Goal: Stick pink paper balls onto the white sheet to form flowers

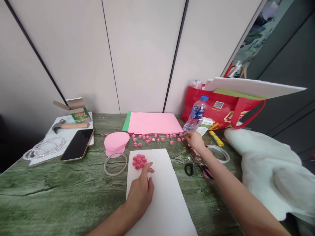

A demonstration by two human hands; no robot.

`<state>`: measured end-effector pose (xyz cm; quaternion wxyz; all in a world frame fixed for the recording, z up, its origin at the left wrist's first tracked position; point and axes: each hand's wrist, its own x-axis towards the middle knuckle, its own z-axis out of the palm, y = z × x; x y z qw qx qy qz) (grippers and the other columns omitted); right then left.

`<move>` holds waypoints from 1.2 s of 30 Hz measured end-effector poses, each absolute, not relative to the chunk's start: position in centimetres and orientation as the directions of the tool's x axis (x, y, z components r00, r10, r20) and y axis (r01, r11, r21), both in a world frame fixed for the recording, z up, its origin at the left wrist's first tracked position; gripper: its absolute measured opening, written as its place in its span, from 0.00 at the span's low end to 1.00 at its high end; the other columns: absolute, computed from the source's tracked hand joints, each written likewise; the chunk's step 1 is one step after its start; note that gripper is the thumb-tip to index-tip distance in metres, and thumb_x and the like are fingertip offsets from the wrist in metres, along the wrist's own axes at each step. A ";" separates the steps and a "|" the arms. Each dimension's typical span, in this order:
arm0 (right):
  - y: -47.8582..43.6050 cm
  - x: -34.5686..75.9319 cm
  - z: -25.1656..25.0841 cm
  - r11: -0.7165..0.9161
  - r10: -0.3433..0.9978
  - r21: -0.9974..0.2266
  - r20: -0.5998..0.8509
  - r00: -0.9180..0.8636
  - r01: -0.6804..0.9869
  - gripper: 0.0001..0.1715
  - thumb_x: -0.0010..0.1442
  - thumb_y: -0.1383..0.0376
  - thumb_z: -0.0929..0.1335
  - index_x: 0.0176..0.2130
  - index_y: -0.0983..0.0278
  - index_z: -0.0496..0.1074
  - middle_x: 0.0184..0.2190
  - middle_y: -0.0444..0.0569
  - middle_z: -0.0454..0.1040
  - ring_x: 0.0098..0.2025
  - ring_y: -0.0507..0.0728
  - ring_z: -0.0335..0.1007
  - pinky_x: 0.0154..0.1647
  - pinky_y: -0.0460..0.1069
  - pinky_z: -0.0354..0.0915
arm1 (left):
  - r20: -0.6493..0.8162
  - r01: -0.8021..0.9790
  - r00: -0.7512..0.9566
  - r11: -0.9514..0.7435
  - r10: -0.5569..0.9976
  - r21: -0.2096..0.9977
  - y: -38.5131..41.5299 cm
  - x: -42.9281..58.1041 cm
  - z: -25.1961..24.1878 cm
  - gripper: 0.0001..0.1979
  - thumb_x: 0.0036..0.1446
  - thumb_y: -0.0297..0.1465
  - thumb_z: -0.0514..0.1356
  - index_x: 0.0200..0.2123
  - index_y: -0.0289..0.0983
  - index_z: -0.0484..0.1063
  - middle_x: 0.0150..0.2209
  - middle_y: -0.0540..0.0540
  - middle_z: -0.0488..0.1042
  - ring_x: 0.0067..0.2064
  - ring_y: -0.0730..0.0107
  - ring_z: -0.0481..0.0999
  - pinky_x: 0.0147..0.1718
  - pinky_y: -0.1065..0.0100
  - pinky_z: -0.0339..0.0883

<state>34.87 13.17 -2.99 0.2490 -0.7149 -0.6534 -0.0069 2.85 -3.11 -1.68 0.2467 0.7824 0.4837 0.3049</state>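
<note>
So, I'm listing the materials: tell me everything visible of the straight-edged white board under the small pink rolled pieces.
The straight-edged white board looks like plain, matte card or foam. It lies flat on the green wood-grain table, its near end cut off by the picture. A cluster of small pink rolled pieces sits near its far left corner. The left hand lies over its left side; whether it presses down is unclear.
</note>
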 end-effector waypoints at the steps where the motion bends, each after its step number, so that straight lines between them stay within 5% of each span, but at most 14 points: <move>1: 13.3 34.8 -2.9 -0.029 0.928 -0.346 0.338 0.154 0.938 0.12 0.50 0.72 0.65 0.34 0.65 0.77 0.28 0.50 0.77 0.30 0.55 0.72 0.32 0.46 0.63 | 0.238 0.607 0.346 -0.410 0.908 0.681 -3.1 2.8 -1.7 0.23 0.56 0.23 0.43 0.55 0.41 0.44 0.47 0.43 0.71 0.23 0.75 0.69 0.25 0.69 0.63; 8: 14.2 33.4 -2.9 -0.036 0.915 -0.342 0.367 0.169 0.939 0.08 0.52 0.65 0.67 0.31 0.65 0.77 0.27 0.50 0.78 0.29 0.56 0.73 0.30 0.46 0.62 | 0.248 0.621 0.344 -0.418 0.906 0.663 -3.1 2.8 -1.7 0.23 0.57 0.22 0.43 0.55 0.41 0.44 0.47 0.43 0.71 0.26 0.73 0.73 0.28 0.68 0.66; 16: 14.8 31.4 -2.2 -0.013 0.881 -0.384 0.433 0.192 0.923 0.04 0.48 0.71 0.68 0.25 0.67 0.74 0.23 0.52 0.75 0.29 0.57 0.72 0.32 0.48 0.65 | 0.262 0.606 0.344 -0.427 0.901 0.671 -3.2 2.8 -1.7 0.23 0.56 0.22 0.44 0.55 0.40 0.45 0.48 0.42 0.72 0.27 0.72 0.74 0.28 0.67 0.67; 24: 5.9 25.5 1.2 0.400 0.838 -0.498 0.538 -0.088 0.769 0.08 0.57 0.62 0.67 0.32 0.64 0.73 0.33 0.49 0.76 0.34 0.54 0.73 0.36 0.48 0.70 | 0.232 0.573 0.313 -0.378 0.921 0.727 -3.1 2.8 -1.6 0.24 0.56 0.22 0.44 0.56 0.39 0.46 0.47 0.41 0.72 0.30 0.71 0.75 0.32 0.65 0.69; 27: 1.0 22.5 0.9 0.640 0.753 -0.539 0.584 -0.305 0.547 0.06 0.59 0.63 0.66 0.34 0.62 0.72 0.36 0.49 0.75 0.39 0.54 0.72 0.40 0.49 0.70 | 0.232 0.559 0.294 -0.364 0.927 0.745 -3.0 2.8 -1.6 0.24 0.56 0.22 0.44 0.57 0.37 0.45 0.47 0.40 0.72 0.33 0.70 0.76 0.35 0.64 0.69; 36: -1.6 21.5 -2.3 0.667 0.733 -0.529 0.591 -0.337 0.525 0.07 0.61 0.67 0.63 0.39 0.61 0.71 0.39 0.52 0.73 0.41 0.55 0.73 0.42 0.50 0.71 | 0.265 0.598 0.304 -0.400 0.915 0.695 -3.1 2.9 -1.8 0.25 0.57 0.22 0.42 0.57 0.38 0.43 0.46 0.40 0.71 0.37 0.69 0.77 0.37 0.64 0.69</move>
